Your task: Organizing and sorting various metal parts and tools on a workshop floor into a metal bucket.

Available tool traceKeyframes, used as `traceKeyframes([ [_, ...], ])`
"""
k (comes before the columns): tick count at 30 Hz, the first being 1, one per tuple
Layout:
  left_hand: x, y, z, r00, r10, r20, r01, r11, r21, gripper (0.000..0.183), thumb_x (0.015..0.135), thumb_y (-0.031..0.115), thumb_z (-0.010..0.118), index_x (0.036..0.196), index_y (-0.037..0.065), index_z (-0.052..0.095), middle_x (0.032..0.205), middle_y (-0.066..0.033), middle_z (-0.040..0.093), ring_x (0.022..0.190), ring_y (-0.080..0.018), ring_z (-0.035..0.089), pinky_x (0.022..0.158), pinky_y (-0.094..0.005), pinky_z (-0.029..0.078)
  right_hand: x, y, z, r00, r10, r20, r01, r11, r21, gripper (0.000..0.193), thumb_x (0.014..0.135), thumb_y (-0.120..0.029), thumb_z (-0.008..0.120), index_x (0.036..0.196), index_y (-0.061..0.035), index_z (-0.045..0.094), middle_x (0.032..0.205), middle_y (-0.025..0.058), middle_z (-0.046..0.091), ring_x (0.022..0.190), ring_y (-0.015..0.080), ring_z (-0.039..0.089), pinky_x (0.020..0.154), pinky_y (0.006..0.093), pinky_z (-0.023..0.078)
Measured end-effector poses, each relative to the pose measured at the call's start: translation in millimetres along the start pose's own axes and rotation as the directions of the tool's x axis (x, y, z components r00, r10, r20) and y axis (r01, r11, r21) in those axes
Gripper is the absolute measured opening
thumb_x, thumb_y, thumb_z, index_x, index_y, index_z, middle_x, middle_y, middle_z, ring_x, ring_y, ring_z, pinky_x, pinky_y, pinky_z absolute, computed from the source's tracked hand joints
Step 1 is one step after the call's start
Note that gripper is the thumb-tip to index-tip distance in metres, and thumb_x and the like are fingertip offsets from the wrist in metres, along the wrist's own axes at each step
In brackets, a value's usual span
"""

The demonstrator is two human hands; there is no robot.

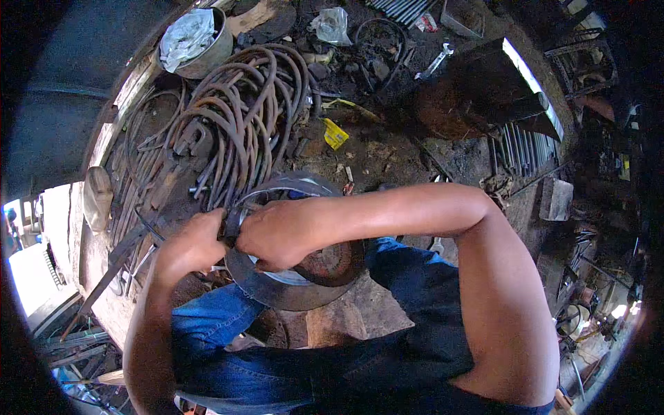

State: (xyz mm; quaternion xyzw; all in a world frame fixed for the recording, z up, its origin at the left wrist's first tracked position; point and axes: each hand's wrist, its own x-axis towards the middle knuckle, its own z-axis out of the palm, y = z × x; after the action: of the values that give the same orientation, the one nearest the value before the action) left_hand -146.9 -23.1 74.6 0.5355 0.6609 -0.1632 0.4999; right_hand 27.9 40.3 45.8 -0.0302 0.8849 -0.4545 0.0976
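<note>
A round metal drum [304, 299] with a wide dark rim and a rusty inside rests between my knees. My left hand [196, 243] is closed at the drum's left edge, thumb up beside a dark piece at the rim. Exactly what its fingers grip there is hidden. My right hand [271, 234] reaches across from the right and lies over the drum's opening, its fingers curled in a fist. Whatever is inside that fist does not show. The two hands are close together, with the dark piece between them.
Beyond the drum lies a heap of coiled brown hose [242, 104]. A metal pot [200, 59] holding a plastic bag stands at far left. A spanner [434, 62], a yellow wrapper [335, 134] and a large rusty metal box [477, 93] lie on the dirty ground. Metal rods [529, 149] are bundled at right.
</note>
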Motion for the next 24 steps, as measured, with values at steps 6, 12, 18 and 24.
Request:
traceKeyframes([
  [6, -11, -14, 22, 0.94, 0.122, -0.319, -0.019, 0.952, 0.307, 0.024, 0.071, -0.002, 0.054, 0.095, -0.006, 0.056, 0.088, -0.0291, 0.062, 0.086, -0.0457, 0.061, 0.077, -0.0499, 0.049, 6, -6, 1, 0.998, -0.021, 0.067, 0.022, 1.0, -0.019, 0.029, 0.075, -0.022, 0.064, 0.087, 0.0041, 0.065, 0.088, 0.0239, 0.066, 0.087, 0.0407, 0.063, 0.076, 0.0491, 0.052],
  [12, -35, 18, 9, 0.944, -0.055, -0.327, 0.147, 0.953, 0.264, 0.024, 0.073, 0.001, 0.061, 0.096, -0.004, 0.057, 0.093, -0.0305, 0.059, 0.093, -0.0457, 0.058, 0.084, -0.0513, 0.046, 6, -6, 17, 0.995, -0.092, 0.044, 0.095, 0.993, -0.074, 0.031, 0.075, -0.025, 0.061, 0.084, 0.0036, 0.065, 0.088, 0.0241, 0.065, 0.087, 0.04, 0.063, 0.075, 0.0495, 0.051],
  [18, -61, 44, 13, 0.866, 0.148, -0.478, -0.065, 0.98, 0.186, 0.038, 0.071, 0.009, 0.073, 0.102, -0.001, 0.054, 0.095, -0.0278, 0.06, 0.089, -0.0445, 0.059, 0.076, -0.0499, 0.047, -20, -33, -10, 0.93, -0.223, 0.291, 0.219, 0.975, 0.046, 0.033, 0.075, -0.026, 0.059, 0.084, 0.0053, 0.062, 0.088, 0.025, 0.064, 0.086, 0.0398, 0.063, 0.076, 0.0495, 0.051],
  [24, -57, 44, -2, 0.902, 0.102, -0.418, -0.182, 0.971, -0.156, 0.023, 0.072, 0.005, 0.073, 0.089, -0.001, 0.058, 0.07, -0.0192, 0.063, 0.066, -0.0333, 0.064, 0.06, -0.0371, 0.05, -24, -50, -23, 0.949, -0.223, 0.224, 0.207, 0.974, 0.092, 0.033, 0.075, -0.028, 0.057, 0.082, 0.0036, 0.067, 0.087, 0.025, 0.066, 0.08, 0.0417, 0.062, 0.072, 0.0491, 0.05],
])
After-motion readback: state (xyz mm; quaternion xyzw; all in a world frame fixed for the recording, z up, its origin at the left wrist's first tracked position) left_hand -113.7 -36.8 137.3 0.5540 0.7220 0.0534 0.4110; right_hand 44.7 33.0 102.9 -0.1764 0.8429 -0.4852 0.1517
